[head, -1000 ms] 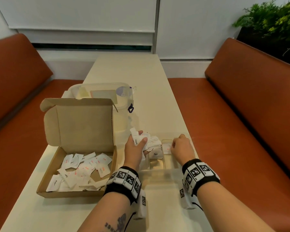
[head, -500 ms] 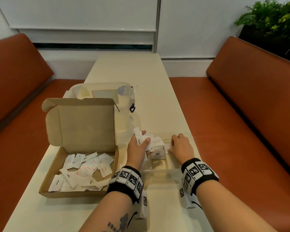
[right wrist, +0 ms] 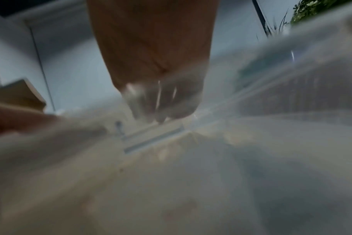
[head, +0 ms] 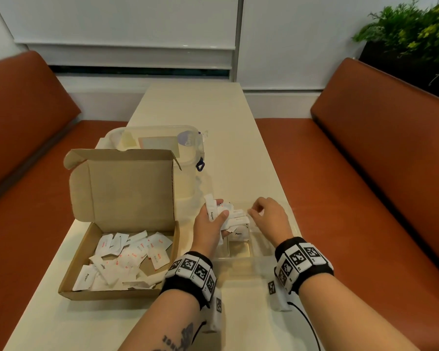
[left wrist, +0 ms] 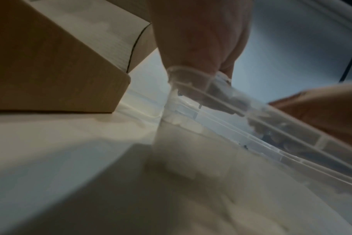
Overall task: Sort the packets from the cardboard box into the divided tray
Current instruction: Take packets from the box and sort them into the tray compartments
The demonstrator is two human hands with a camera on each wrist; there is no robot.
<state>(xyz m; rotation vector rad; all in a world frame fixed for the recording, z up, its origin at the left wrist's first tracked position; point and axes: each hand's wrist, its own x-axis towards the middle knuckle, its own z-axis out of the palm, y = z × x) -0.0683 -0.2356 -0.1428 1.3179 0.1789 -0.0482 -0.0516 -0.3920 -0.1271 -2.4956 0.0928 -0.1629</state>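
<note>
Head view: left hand (head: 209, 225) clamped on a fan of white packets (head: 232, 219), a Sugar packet (head: 211, 211) sticking up under the thumb, all held over the clear divided tray (head: 238, 258). Right hand (head: 270, 216) just right of that fan, fingers loosely curled, empty. A Pepper packet (head: 239, 234) lying in the tray below the fan. Many more packets left of the tray, in the cardboard box (head: 127, 293).

Left wrist view: fingers (left wrist: 193, 82) blurred behind the tray rim (left wrist: 251, 117); grip unreadable here.

Right wrist view: fingertips (right wrist: 161, 101) smeared; cannot tell spacing.

Likely trouble: loose fan slipping, packets landing in the wrong compartment; clear dividers hard to judge.
</note>
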